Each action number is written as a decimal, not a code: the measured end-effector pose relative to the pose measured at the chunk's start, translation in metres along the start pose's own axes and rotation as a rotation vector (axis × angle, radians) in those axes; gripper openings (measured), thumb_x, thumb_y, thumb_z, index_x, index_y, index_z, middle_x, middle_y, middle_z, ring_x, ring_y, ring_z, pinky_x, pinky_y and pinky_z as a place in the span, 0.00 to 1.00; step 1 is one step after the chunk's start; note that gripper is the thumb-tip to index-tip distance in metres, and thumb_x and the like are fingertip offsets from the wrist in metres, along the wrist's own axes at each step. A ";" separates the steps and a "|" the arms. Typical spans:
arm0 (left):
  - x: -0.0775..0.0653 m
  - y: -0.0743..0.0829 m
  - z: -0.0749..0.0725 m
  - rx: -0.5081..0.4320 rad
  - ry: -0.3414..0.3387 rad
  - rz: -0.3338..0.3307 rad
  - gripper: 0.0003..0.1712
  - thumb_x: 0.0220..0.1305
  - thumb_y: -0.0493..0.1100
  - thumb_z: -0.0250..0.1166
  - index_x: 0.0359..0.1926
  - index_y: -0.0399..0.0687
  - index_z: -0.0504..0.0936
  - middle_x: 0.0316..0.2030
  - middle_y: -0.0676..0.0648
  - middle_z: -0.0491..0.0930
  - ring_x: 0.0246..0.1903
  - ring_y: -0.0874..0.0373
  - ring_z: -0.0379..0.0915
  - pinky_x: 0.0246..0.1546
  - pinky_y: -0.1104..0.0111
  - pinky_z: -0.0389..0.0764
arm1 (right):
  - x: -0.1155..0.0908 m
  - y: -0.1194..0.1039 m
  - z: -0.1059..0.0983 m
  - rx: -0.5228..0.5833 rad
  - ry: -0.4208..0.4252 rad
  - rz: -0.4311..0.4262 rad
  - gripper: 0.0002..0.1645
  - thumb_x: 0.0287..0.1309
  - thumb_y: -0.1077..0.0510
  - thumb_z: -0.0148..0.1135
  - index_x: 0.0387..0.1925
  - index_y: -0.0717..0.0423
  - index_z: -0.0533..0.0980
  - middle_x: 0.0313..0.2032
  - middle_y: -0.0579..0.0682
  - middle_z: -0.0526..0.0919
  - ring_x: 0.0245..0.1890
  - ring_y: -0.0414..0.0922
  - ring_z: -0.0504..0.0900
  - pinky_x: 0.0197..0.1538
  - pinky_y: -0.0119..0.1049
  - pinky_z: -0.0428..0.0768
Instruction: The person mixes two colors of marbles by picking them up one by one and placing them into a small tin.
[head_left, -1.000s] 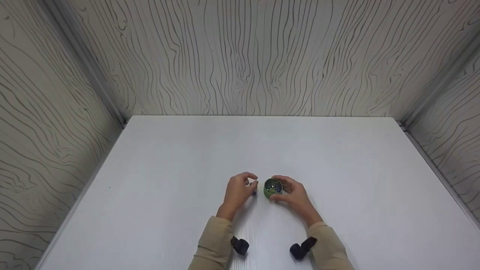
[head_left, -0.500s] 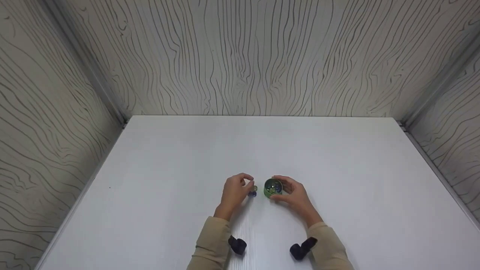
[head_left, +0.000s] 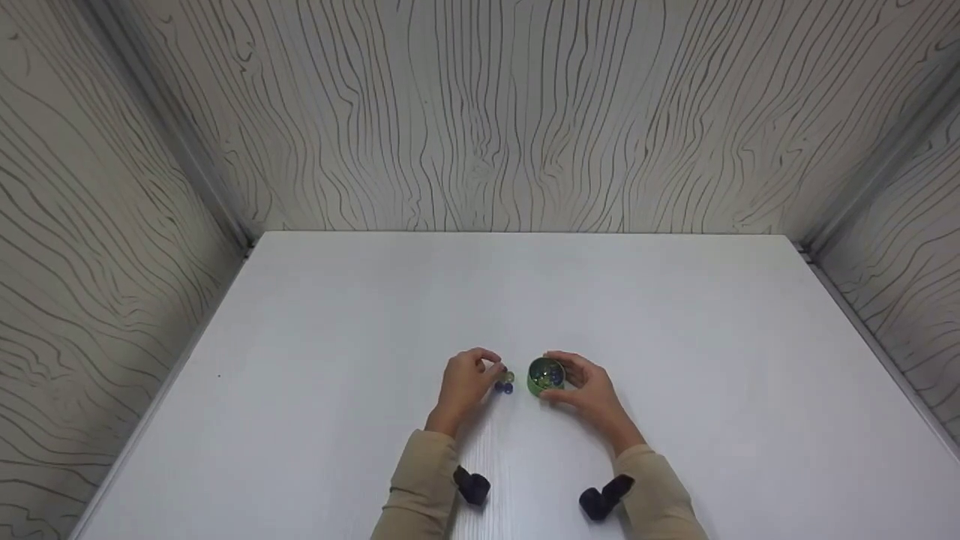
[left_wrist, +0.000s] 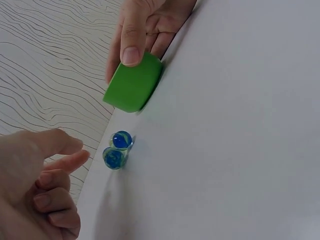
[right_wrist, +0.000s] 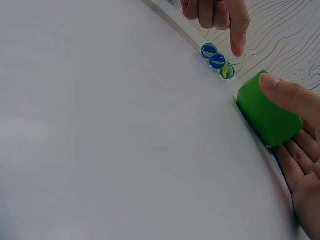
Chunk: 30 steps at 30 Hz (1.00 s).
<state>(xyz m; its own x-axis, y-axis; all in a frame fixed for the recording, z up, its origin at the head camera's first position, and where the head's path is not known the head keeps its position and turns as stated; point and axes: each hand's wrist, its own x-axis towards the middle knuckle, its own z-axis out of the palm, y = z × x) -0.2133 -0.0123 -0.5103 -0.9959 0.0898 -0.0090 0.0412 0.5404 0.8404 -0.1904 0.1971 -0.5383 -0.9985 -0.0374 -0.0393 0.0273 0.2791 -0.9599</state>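
My right hand (head_left: 592,390) grips a small green cup (right_wrist: 267,112), its thumb on the near side and its fingers around the far side. Seen from above, the cup holds several glass marbles (head_left: 546,376). Just left of it, three loose marbles lie together on the table: a blue one (right_wrist: 208,50), another blue one (right_wrist: 217,61) and a yellow-green one (right_wrist: 227,70). My left hand (head_left: 463,384) hovers right beside these loose marbles. Its thumb and forefinger reach toward them with nothing between, while the other fingers (left_wrist: 55,200) are loosely bent.
The white tabletop (head_left: 360,315) stretches around both hands. Wood-grain patterned panels (head_left: 480,112) stand behind it and at both sides. A dark camera (head_left: 474,489) juts from the left sleeve, and another camera (head_left: 598,502) from the right one.
My left hand has drawn slightly left, away from the cup, uncovering the loose marbles beside its fingertips. The right hand and the cup have stayed in place.
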 end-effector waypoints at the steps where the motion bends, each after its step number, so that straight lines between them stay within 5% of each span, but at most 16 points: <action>1: 0.001 -0.001 0.000 0.001 0.000 -0.004 0.08 0.60 0.40 0.64 0.38 0.41 0.85 0.22 0.53 0.67 0.25 0.61 0.61 0.26 0.74 0.62 | 0.000 0.000 0.000 0.001 0.000 -0.001 0.40 0.38 0.61 0.78 0.59 0.55 0.74 0.61 0.54 0.77 0.67 0.51 0.71 0.69 0.40 0.68; 10: 0.007 -0.005 0.001 0.004 -0.019 -0.014 0.08 0.61 0.39 0.63 0.39 0.41 0.85 0.31 0.45 0.79 0.30 0.60 0.67 0.32 0.72 0.69 | -0.001 0.000 0.000 -0.001 -0.003 0.003 0.39 0.40 0.60 0.77 0.58 0.54 0.74 0.61 0.54 0.77 0.67 0.51 0.71 0.69 0.42 0.67; 21: 0.013 -0.007 0.000 -0.025 -0.078 -0.041 0.09 0.61 0.41 0.63 0.39 0.41 0.85 0.41 0.42 0.83 0.40 0.55 0.75 0.47 0.60 0.78 | -0.001 -0.001 0.000 0.006 -0.007 0.002 0.39 0.41 0.59 0.77 0.59 0.55 0.74 0.62 0.54 0.77 0.67 0.51 0.71 0.70 0.43 0.66; 30: 0.014 -0.004 -0.002 -0.002 -0.125 -0.091 0.11 0.61 0.44 0.64 0.38 0.41 0.85 0.44 0.42 0.83 0.48 0.49 0.78 0.57 0.55 0.76 | -0.001 -0.001 0.000 0.008 -0.008 0.002 0.39 0.41 0.60 0.77 0.59 0.55 0.74 0.61 0.54 0.77 0.67 0.51 0.71 0.70 0.42 0.67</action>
<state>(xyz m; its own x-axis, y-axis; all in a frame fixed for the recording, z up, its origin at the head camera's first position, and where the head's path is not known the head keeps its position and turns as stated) -0.2278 -0.0146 -0.5127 -0.9778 0.1444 -0.1521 -0.0487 0.5492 0.8343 -0.1890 0.1968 -0.5368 -0.9981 -0.0444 -0.0437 0.0301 0.2716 -0.9619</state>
